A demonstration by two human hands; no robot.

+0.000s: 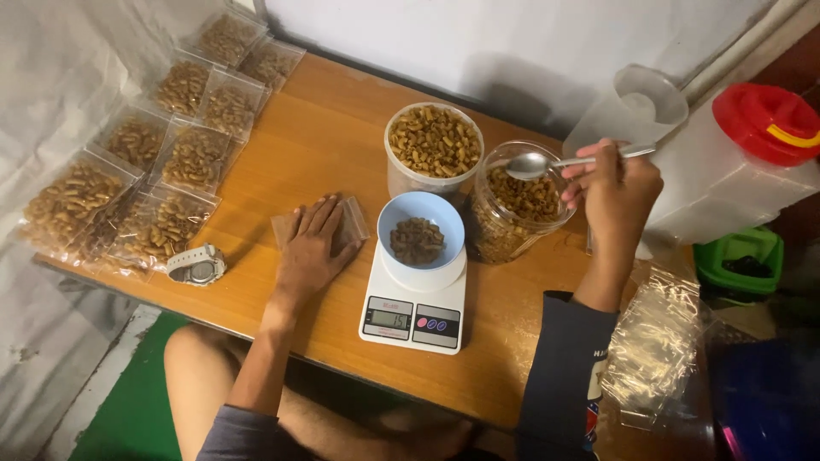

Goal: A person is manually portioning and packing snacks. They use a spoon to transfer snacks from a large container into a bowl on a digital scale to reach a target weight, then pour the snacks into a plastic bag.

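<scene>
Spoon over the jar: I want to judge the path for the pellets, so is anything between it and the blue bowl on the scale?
Nothing visible. The spoon in the right hand hangs over the open jar, and the blue bowl sits open just left, beside it. The left hand lies flat on empty bags, off that line.

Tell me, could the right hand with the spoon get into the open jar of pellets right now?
Probably yes: the right hand holds the spoon just above the jar, which has no lid and nothing over its mouth.

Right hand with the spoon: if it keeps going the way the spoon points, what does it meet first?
Probably the tall tub of pellets; the right hand aims the spoon leftward over the open jar, though height is unclear.
</scene>
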